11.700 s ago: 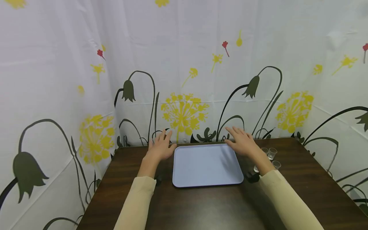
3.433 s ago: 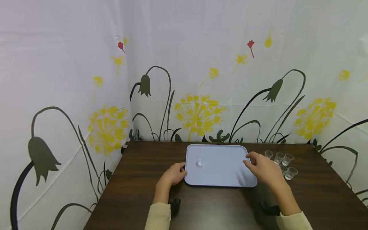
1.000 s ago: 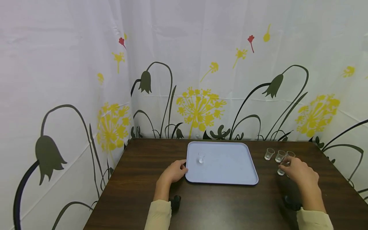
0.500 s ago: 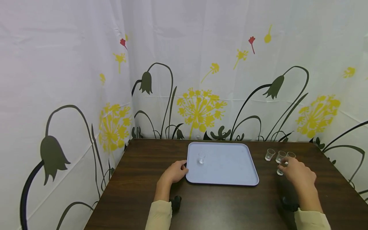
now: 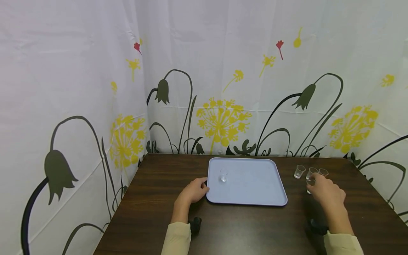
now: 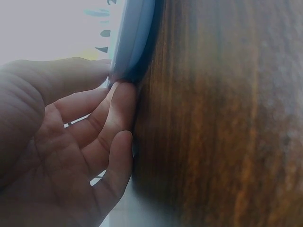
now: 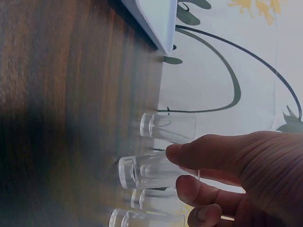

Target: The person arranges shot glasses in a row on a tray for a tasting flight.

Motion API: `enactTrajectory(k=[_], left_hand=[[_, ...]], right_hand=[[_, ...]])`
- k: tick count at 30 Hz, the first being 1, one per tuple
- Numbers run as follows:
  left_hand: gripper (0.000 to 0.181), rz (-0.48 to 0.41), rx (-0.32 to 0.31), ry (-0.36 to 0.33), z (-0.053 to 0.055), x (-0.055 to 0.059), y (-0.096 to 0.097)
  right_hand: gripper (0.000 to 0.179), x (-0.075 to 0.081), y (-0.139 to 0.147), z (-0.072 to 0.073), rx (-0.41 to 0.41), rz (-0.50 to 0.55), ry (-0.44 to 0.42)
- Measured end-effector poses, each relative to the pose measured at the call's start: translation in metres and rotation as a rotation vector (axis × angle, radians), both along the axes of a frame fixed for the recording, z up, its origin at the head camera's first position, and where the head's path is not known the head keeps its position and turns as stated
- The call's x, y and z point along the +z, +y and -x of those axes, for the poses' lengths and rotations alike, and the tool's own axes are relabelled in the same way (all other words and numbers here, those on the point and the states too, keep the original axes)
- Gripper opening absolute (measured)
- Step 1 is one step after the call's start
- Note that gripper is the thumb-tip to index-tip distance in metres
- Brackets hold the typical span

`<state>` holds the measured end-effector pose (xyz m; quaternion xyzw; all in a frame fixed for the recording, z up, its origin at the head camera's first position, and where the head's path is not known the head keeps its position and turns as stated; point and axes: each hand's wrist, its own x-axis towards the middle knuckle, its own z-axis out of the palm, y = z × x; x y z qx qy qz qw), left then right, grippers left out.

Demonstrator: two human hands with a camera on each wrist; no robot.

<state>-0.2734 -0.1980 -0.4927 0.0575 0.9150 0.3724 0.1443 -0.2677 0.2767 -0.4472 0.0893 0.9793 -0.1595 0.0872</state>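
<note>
My left hand point(image 5: 192, 191) grips the left edge of the pale blue tray point(image 5: 255, 191), the thumb on its rim and fingers curled at its side; the left wrist view shows this pinch close up. One clear shot glass point(image 5: 224, 175) stands on the tray's left part. To the right of the tray, my right hand point(image 5: 328, 193) pinches another clear shot glass point(image 7: 147, 172) near its rim, between thumb and fingers. Whether its base touches the table cannot be told. Beyond this hand stand more shot glasses point(image 5: 299, 171), partly covered by the fingers.
A dark brown wooden table point(image 5: 242, 226) bears everything. Its back edge meets a white curtain point(image 5: 204, 53) printed with flowers. In the right wrist view, a neighbouring shot glass point(image 7: 147, 220) stands close to the held one. Each wrist wears a black device point(image 5: 195, 225).
Over the last second the right hand has shifted slightly left with the pinched glass. Earlier it hovered at the tray's right edge. A glass on the tray was absent in the oldest frame.
</note>
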Motion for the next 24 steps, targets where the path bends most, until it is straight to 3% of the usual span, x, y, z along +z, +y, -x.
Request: enactTrajectory(k=[6, 8, 9, 14, 15, 16, 20, 21, 24], left_hand=[[0.054, -0.012, -0.007, 0.004, 0.004, -0.006, -0.003], [0.054, -0.009, -0.018, 0.012, 0.008, -0.012, -0.005], [0.054, 0.0, -0.031, 0.026, 0.012, -0.021, -0.008], [0.054, 0.006, -0.037, 0.025, 0.013, -0.024, -0.011], [0.054, 0.005, -0.034, 0.024, 0.012, -0.023, -0.011], [0.054, -0.006, -0.023, 0.009, 0.008, -0.013, -0.009], [0.053, -0.005, -0.022, 0.01, 0.004, -0.009, -0.006], [0.053, -0.01, -0.011, -0.002, 0.001, -0.003, -0.004], [0.053, 0.002, -0.003, 0.001, 0.001, -0.004, -0.004]], right_hand=[[0.052, -0.001, -0.003, 0.001, 0.014, -0.002, 0.022], [0.051, -0.002, -0.004, 0.001, 0.017, -0.005, 0.029], [0.051, -0.002, -0.004, 0.002, 0.017, -0.008, 0.034], [0.05, -0.004, -0.01, 0.003, 0.025, -0.018, 0.056], [0.05, -0.004, -0.012, 0.003, 0.025, -0.022, 0.061], [0.05, -0.004, -0.014, 0.003, 0.027, -0.026, 0.063], [0.051, -0.005, -0.021, 0.003, 0.031, -0.044, 0.082], [0.051, -0.006, -0.023, 0.003, 0.037, -0.049, 0.088], [0.05, -0.007, -0.032, 0.003, 0.05, -0.068, 0.127]])
